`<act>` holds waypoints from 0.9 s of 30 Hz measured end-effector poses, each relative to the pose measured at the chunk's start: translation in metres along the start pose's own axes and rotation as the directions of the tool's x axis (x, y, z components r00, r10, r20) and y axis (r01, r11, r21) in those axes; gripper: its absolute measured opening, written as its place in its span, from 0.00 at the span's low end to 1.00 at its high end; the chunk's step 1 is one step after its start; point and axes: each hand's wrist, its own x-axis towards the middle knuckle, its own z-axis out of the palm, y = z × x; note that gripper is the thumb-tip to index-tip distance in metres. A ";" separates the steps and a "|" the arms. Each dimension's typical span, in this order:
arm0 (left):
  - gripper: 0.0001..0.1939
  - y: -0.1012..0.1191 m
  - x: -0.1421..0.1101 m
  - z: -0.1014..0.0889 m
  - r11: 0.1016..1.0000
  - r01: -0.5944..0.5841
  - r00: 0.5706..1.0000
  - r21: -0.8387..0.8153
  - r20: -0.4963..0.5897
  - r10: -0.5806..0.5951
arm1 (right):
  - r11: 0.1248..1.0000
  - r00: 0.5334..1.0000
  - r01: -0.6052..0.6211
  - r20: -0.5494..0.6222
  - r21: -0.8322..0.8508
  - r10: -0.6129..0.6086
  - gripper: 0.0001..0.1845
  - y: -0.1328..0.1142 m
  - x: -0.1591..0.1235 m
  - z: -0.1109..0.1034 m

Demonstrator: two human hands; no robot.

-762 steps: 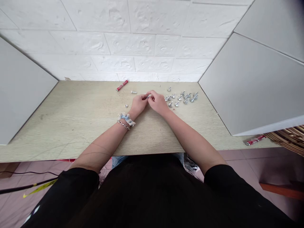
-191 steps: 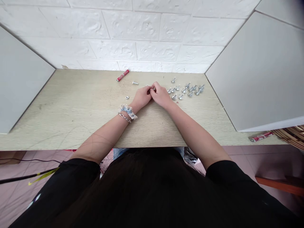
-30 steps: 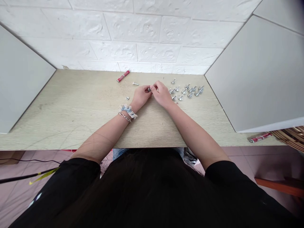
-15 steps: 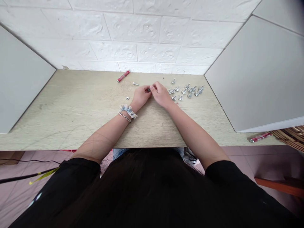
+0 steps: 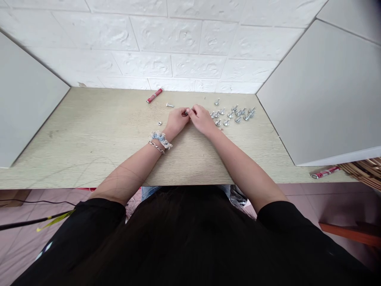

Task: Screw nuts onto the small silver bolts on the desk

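Both hands (image 5: 177, 122) (image 5: 203, 120) still on fastener (image 5: 187, 113) (tiny)

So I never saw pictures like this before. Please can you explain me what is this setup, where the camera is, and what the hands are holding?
There is no machine here. These are a person's own bare hands, and every picture comes from one camera worn on the head, looking forward and down. The left hand, with a lace scrunchie and a chain bracelet at the wrist, has a small metal piece at its fingertips; it is too small to name surely. The right hand is close beside it. On the light wood desk lie a group of metal bolts, a single bolt, a nut and a red tube.
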 end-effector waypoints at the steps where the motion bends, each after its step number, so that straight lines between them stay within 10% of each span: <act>1: 0.13 0.000 0.000 0.000 1.000 0.003 1.000 -0.006 0.004 -0.003 | 1.000 1.000 -0.001 -0.006 0.011 0.001 0.11 0.000 0.000 0.000; 27: 0.12 0.000 0.001 0.000 0.999 0.003 1.000 -0.035 0.022 -0.002 | 1.000 1.000 0.029 -0.004 0.009 -0.029 0.04 -0.002 0.000 -0.003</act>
